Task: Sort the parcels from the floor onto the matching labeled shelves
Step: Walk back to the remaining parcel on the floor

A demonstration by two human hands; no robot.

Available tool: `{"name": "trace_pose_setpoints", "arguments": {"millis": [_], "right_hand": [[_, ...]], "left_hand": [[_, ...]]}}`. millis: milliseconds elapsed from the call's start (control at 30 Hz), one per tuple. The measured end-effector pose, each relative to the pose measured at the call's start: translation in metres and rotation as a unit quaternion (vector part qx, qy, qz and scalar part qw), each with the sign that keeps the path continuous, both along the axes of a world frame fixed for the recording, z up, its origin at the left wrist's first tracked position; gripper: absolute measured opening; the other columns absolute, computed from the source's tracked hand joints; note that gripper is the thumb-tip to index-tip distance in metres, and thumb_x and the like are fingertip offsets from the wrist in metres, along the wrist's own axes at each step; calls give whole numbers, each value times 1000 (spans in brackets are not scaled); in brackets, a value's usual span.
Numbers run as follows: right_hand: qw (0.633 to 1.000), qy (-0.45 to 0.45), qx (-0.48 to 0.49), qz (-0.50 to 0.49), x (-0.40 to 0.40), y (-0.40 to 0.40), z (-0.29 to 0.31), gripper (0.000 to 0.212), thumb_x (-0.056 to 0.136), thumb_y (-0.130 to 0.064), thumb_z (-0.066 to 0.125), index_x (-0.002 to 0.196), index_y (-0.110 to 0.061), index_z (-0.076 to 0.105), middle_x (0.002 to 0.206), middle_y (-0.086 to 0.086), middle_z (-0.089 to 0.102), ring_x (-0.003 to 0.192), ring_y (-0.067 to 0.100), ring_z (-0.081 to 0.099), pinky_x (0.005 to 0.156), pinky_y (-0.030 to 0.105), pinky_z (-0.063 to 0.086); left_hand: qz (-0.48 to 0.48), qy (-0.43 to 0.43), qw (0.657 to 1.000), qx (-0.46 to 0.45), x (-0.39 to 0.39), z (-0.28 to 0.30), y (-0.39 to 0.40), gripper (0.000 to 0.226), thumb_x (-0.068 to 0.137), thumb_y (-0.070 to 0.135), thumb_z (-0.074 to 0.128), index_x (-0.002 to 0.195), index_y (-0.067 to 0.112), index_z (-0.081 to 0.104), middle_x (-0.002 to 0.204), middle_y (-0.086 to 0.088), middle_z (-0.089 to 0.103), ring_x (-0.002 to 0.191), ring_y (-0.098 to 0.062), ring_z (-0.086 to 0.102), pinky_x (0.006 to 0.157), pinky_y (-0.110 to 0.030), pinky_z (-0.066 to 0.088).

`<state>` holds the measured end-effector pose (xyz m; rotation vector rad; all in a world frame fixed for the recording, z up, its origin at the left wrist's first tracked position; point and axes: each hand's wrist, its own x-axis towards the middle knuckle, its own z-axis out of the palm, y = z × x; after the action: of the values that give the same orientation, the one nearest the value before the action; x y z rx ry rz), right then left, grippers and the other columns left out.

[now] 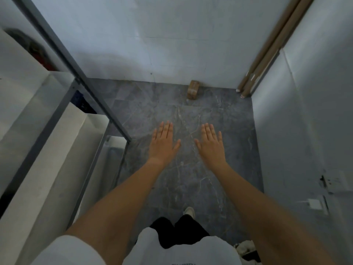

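A small brown cardboard parcel [193,90] with clear tape lies on the grey marble floor against the far white wall. Both my arms stretch out in front of me over the floor, palms down. My left hand [162,144] and my right hand [211,145] hold nothing, with fingers straight and spread, well short of the parcel. A metal-framed shelf unit [63,115] with white boards stands along my left side; a dark blue item [82,104] shows on one level. No shelf labels are readable.
Long brown cardboard tubes [267,48] lean in the far right corner. A white wall with a socket and plug [315,203] runs along the right. A light bag or bundle [246,247] lies by my right foot. My shoe [189,211] is on the floor.
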<state>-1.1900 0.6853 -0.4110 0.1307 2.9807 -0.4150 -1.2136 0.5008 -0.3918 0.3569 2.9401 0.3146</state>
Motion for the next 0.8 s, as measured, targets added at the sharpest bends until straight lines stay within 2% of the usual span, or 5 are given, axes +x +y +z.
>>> {"name": "trace_pose_setpoints", "arguments": {"millis": [267,500,800], "right_hand": [[999,-36,8,1,-82,23,-12,67,112,-42,29,165,-7,8,175,9,6,162,22,2,129,46,-1],[999,-42,13,-9,-189,33,-18,67,111,-43,27,166,-8,10,175,9,7,162,22,1,130,46,0],[997,-73,32,-22,-290,51,-16,68,111,-43,27,165,-6,7,175,11,5,162,24,1,130,47,-1]], "left_hand": [[-15,-36,999,-6,-78,-14,26,73,103,49,29,159,10,1,168,-6,-2,155,-21,-6,126,-39,-3],[-25,-35,999,4,-191,-17,28,73,104,48,29,159,8,2,168,-8,-1,155,-21,-6,125,-38,-5],[-51,-31,998,12,-312,-13,42,72,104,47,30,159,10,0,168,-6,-2,155,-20,-7,125,-38,-6]]}}
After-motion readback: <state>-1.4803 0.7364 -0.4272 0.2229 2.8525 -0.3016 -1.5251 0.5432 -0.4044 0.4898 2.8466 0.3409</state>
